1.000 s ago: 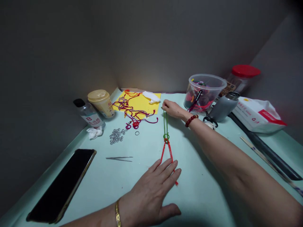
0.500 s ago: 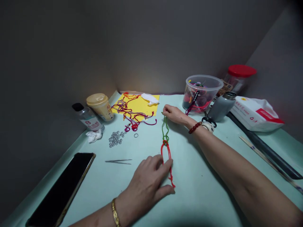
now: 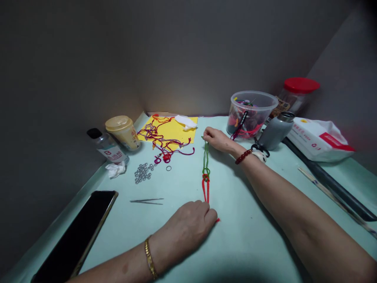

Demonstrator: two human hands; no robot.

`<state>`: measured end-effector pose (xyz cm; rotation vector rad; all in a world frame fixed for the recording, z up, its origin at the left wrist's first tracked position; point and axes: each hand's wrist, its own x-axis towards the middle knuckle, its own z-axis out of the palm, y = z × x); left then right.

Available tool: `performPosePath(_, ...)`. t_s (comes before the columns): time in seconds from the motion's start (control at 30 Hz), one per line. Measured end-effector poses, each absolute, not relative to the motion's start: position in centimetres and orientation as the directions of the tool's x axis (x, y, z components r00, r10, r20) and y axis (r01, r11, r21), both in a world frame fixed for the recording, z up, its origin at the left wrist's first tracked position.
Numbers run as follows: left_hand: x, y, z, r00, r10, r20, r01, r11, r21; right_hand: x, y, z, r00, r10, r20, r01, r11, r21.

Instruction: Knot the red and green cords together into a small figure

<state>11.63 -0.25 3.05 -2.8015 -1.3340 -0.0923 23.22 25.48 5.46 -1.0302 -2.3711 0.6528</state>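
Observation:
My left hand (image 3: pixel 191 222) is closed around the red cord (image 3: pixel 205 190), whose short end pokes out to the right of the fist. Farther away, my right hand (image 3: pixel 216 138) pinches the upper end of the green cord (image 3: pixel 205 155). Both cords run in a line between my hands and join at a small knotted part (image 3: pixel 205 177), which seems to hold a metal ring; details are too small to tell. A pair of tweezers (image 3: pixel 146 201) lies left of the red cord. Small metal rings or beads (image 3: pixel 143 173) sit in a cluster, with one larger ring (image 3: pixel 169 168) beside them.
Purple and red knotted cords (image 3: pixel 165 147) spread over yellow paper (image 3: pixel 179 135). At left are a phone (image 3: pixel 76 234), a bottle (image 3: pixel 108 147) and a lidded cup (image 3: pixel 123 133). A clear tub (image 3: pixel 253 114), grey flask (image 3: pixel 277 131) and white package (image 3: pixel 318 139) stand right.
My left hand has gone from open fingers beside the red cord to a closed grip on it. The red strands are now drawn closer together. My right hand stays on the green cord.

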Motion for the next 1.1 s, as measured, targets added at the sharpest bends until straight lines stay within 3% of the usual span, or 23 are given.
performPosePath(0.6,11.5,-1.2,2.9,0.692,0.721,0.037,0.722,-0.692,-0.016,21.2,27.6,4.7,-0.56,0.796,0.23,0.649,0.594,-0.475)
performPosePath(0.9,11.6,-1.3,3.2,0.672,0.738,0.063,0.739,-0.673,-0.009,20.9,26.8,4.6,-0.572,0.787,0.231,0.622,0.599,-0.504)
performPosePath(1.1,11.6,-1.1,3.7,0.659,0.747,0.089,0.748,-0.663,0.019,21.9,25.4,7.1,-0.554,0.785,0.276,0.562,0.598,-0.571)
